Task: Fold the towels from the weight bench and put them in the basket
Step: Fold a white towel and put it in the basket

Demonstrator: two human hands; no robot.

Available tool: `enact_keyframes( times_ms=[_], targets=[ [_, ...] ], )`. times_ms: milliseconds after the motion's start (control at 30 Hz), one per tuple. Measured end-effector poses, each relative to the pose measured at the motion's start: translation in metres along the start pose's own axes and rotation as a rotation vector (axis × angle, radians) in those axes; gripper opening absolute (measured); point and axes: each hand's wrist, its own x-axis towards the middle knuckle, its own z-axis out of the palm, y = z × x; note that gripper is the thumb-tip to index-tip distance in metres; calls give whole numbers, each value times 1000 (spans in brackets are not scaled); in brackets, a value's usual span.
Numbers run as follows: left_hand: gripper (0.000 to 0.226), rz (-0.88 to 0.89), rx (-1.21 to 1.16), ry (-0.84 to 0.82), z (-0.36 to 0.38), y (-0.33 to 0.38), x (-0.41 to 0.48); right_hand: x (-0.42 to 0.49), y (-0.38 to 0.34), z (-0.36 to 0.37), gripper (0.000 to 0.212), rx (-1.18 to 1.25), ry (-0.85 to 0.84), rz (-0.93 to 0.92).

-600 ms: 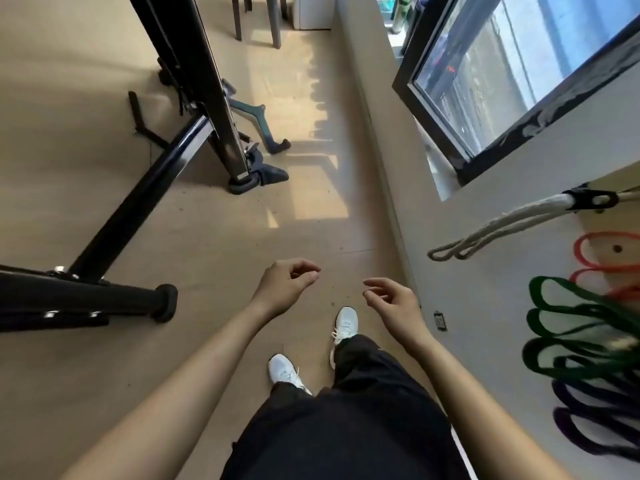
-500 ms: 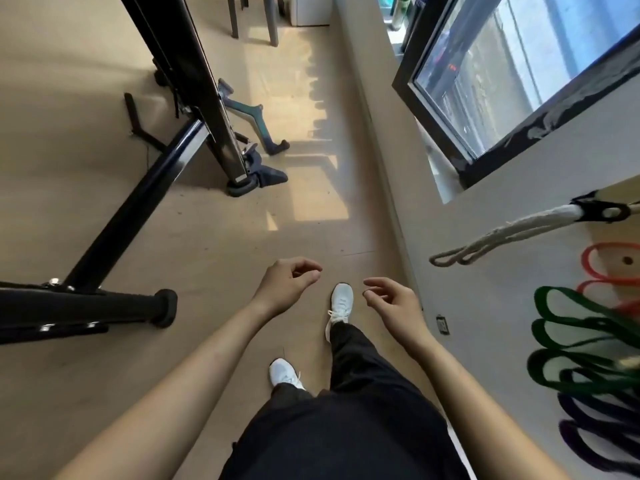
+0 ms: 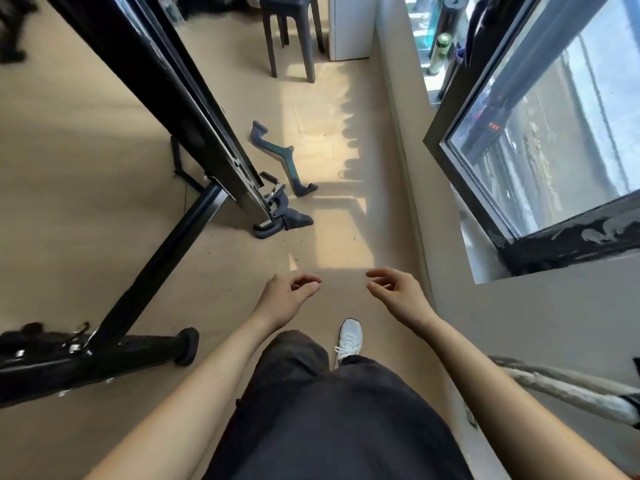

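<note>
Black metal frame, beige floor, white shoe, dark grey trousers, teal handle

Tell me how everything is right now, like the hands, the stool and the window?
Left hand, loosely curled, holding nothing.
Right hand, loosely curled, holding nothing.
Stool, standing upright.
Handle, lying flat on the floor.
Window, looks swung open.
Bottle, standing upright.
Towels, not in view.

Open floor ahead, between black frame and wall.
</note>
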Motion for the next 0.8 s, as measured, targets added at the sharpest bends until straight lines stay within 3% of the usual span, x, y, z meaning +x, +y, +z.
enact_keyframes(
  times_ms=[333,433,567,800],
  targets=[
    [19,-37,-180,13,-29,70,132,147,-67,-61,19,57,59,45],
    [11,-32,-234,-10,-42,90,182,191,-89,-73,20,32,49,65],
    [20,-33,-281,-44,-68,124,246,242,-126,-93,19,-23,61,71],
    [18,-41,-173,-122,-116,181,374,345,-184,-123,20,9,57,86]
  ],
)
